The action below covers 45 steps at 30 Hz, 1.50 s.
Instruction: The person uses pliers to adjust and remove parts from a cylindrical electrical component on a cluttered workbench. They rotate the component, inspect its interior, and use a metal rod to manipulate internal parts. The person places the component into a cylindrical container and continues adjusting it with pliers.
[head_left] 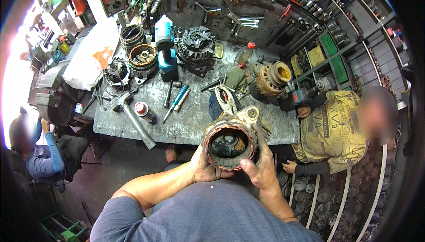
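I hold an alternator housing with a copper-wound stator ring point(240, 120) upright in front of my chest, its round opening facing me and a mounting ear at the top. Dark, partly hidden parts show inside it. My left hand point(203, 169) grips the lower left side, fingers behind it. My right hand point(261, 162) is closed round the right side, with the thumb on the lower rim and blackened fingers. Just beyond the housing, on the metal bench point(119, 127), lie pliers point(226, 98) on dark cloth. A corroded alternator point(270, 80) stands farther right.
A hammer point(137, 120), spray can point(144, 111), screwdriver point(176, 100), blue power tool point(166, 65) and alternators point(197, 47) occupy the bench. Wrenches and sockets hang behind. A person in a yellow top point(332, 131) is at the right, another in blue point(42, 162) at the left.
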Tool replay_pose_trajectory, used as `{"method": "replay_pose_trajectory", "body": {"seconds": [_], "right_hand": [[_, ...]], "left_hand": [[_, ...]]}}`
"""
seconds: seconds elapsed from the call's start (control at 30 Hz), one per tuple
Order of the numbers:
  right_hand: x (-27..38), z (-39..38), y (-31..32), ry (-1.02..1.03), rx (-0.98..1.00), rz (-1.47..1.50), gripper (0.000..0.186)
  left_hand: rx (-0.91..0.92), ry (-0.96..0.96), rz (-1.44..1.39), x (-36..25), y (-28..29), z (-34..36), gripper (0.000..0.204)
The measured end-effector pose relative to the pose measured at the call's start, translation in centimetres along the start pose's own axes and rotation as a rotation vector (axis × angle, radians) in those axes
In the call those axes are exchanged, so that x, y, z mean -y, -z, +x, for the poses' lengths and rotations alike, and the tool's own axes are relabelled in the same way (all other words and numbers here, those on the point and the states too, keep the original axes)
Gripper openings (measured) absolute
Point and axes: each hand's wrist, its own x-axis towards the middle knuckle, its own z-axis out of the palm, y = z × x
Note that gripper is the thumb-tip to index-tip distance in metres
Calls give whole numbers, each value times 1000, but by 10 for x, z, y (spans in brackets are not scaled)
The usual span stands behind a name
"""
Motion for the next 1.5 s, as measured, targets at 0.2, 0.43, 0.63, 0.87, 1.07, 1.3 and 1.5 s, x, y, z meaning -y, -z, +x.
{"method": "replay_pose_trajectory", "body": {"seconds": [0.2, 0.43, 0.63, 0.87, 1.07, 1.3, 1.5], "right_hand": [[-3, 7, 2, -9, 8, 122, 101], [-15, 6, -4, -12, 35, 92, 102], [-15, 5, -7, -14, 52, 92, 104], [-14, 10, -11, -7, 68, 87, 100], [-15, 13, -16, -8, 74, 65, 99], [-10, 8, -15, -14, 112, 135, 101], [-11, 5, -14, 52, 95, 5, 100]], "left_hand": [[41, 36, -35, -5, 3, 4, 86], [-85, -4, -27, -6, 5, 1, 77], [-145, -82, 62, -6, -5, -5, 66], [-105, -60, 19, -8, 3, -7, 77], [-123, -52, 19, -8, 11, -7, 79], [-106, -109, 19, -4, 2, -15, 68], [-183, -106, 1, -2, 6, -15, 91]]}}
